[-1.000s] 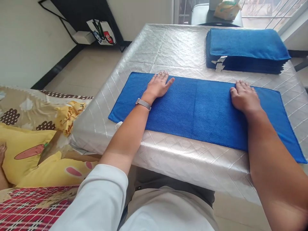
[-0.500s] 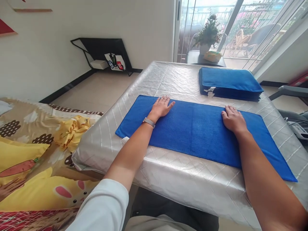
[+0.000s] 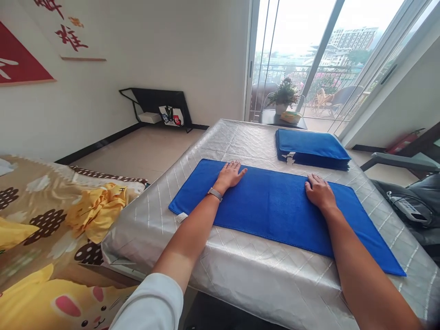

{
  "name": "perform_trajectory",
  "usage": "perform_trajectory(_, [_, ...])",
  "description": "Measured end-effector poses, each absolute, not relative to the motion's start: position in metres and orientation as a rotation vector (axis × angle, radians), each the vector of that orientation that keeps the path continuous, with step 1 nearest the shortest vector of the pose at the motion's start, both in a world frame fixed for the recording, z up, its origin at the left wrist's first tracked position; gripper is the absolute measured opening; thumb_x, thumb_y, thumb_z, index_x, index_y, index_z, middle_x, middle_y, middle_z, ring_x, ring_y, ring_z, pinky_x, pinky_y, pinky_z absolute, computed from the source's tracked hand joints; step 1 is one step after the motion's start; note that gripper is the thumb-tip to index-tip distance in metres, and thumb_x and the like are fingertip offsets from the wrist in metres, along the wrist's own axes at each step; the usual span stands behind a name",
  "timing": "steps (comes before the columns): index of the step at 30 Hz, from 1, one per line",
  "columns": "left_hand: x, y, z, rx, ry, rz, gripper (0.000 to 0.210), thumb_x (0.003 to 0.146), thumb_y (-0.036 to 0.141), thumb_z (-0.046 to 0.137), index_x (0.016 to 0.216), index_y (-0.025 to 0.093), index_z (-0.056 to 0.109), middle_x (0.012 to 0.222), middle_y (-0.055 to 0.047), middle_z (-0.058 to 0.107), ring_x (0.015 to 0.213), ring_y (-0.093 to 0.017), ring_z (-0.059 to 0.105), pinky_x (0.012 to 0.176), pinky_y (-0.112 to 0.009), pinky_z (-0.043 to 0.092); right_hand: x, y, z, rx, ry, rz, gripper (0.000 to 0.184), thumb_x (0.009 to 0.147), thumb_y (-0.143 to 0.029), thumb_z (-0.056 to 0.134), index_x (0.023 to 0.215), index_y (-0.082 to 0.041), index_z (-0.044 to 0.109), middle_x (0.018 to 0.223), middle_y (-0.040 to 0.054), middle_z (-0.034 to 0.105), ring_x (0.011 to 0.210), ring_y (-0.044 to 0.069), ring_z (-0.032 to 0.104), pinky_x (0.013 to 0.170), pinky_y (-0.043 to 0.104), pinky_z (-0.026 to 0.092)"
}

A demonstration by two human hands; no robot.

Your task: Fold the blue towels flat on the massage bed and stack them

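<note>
Apparently smoothing: left grip (image 3: 232,176) and right grip (image 3: 319,191) lie palm-down, splayed, clasping nothing, on the blue cloth (image 3: 271,204) spread over the tabletop (image 3: 237,140), centre of frame. Blue stack (image 3: 311,143) beyond, right of centre. Next move likely calls for pinching an edge.

"What's being hidden?"

"The left hand (image 3: 231,176), right hand (image 3: 320,190) and forearms (image 3: 189,240) are covering parts of the blue cloth (image 3: 254,201)."

"The view's edges?"

"They're cutting off the rabbit cushion (image 3: 44,293) at eight o'clock, the red banner (image 3: 24,66) at ten."

"Three o'clock?"

"The white device (image 3: 407,208) is showing markings too small to read."
</note>
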State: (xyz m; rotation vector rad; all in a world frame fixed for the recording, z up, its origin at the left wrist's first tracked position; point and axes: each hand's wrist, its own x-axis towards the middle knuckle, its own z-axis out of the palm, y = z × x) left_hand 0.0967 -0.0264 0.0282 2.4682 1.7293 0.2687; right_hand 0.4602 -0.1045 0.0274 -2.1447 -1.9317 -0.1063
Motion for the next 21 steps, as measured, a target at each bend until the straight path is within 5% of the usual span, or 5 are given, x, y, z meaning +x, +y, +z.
perform_trajectory(12, [0.131, -0.041, 0.033, 2.722, 1.623, 0.612, 0.058, 0.107, 0.046, 0.025, 0.147, 0.012, 0.049, 0.157, -0.014, 0.043, 0.15, -0.023, 0.032, 0.124, -0.038, 0.022, 0.348, -0.106, 0.044, -1.867, -2.179, 0.002, 0.057, 0.103, -0.032, 0.027, 0.153, -0.009, 0.043, 0.16, 0.0134, 0.039, 0.151, 0.023, 0.028, 0.123, 0.04, 0.024])
perform_trajectory(21, [0.183, -0.056, 0.016, 2.729, 1.362, 0.396, 0.065, 0.107, 0.051, 0.014, 0.153, 0.013, 0.04, 0.16, -0.013, 0.039, 0.15, -0.022, 0.031, 0.123, -0.04, 0.024, 0.312, -0.089, 0.022, -2.062, -2.283, 0.078, 0.062, 0.101, -0.028, 0.025, 0.16, -0.009, 0.027, 0.168, 0.0107, 0.021, 0.155, 0.024, 0.016, 0.124, 0.042, 0.016])
